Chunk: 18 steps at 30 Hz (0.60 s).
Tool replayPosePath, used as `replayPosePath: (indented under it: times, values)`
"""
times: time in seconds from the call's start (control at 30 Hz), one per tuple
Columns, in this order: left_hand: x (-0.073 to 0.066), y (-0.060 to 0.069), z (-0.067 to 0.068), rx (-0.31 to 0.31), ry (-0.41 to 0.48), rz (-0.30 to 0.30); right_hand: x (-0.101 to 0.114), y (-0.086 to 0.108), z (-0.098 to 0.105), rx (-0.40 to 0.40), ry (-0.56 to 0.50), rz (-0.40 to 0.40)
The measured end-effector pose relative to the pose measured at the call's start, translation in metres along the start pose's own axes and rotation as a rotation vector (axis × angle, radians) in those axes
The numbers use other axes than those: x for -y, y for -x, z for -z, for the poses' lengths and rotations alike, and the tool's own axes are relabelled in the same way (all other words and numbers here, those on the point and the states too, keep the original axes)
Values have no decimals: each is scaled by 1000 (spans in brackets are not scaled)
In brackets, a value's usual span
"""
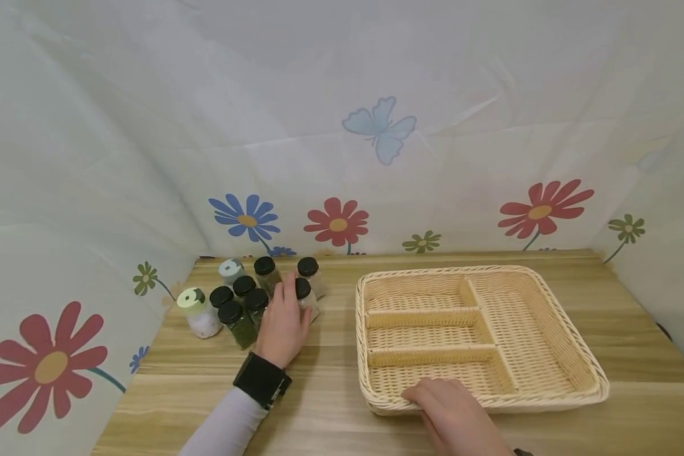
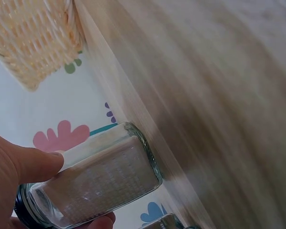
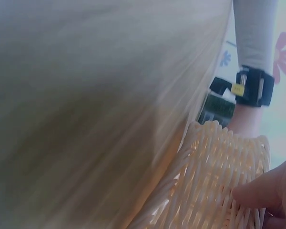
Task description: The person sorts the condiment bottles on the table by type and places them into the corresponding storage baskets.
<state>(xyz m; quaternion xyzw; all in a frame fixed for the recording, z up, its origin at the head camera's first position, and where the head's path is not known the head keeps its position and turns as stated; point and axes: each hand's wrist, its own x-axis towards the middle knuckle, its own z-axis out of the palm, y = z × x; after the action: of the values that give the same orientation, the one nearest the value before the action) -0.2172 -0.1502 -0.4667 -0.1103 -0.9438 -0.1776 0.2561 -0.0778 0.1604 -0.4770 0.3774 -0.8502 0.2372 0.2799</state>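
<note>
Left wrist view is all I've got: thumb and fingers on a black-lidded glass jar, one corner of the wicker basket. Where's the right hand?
Observer: The right hand is on the near rim of the wicker basket, thumb and fingers on either side of it.
Operator: How is that basket divided?
Observer: Into four compartments: three shorter ones one behind another on the left, and one long one on the right.
Operator: And what's at the far left of the group of jars?
Observer: A white bottle with a pale green cap, beside the black-lidded glass jars.
</note>
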Motion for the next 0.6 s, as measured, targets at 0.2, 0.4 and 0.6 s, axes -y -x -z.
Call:
replayPosePath:
  times: [0.2, 0.4, 0.6]
  values:
    - [0, 0, -2, -10, -6, -1, 13, -6, -10, 25, 36, -21]
    - [0, 0, -2, -4, -13, 18, 23, -12, -14, 68, 46, -57]
    - [-1, 0, 1, 2, 1, 25, 24, -17, -15, 68, 74, -53]
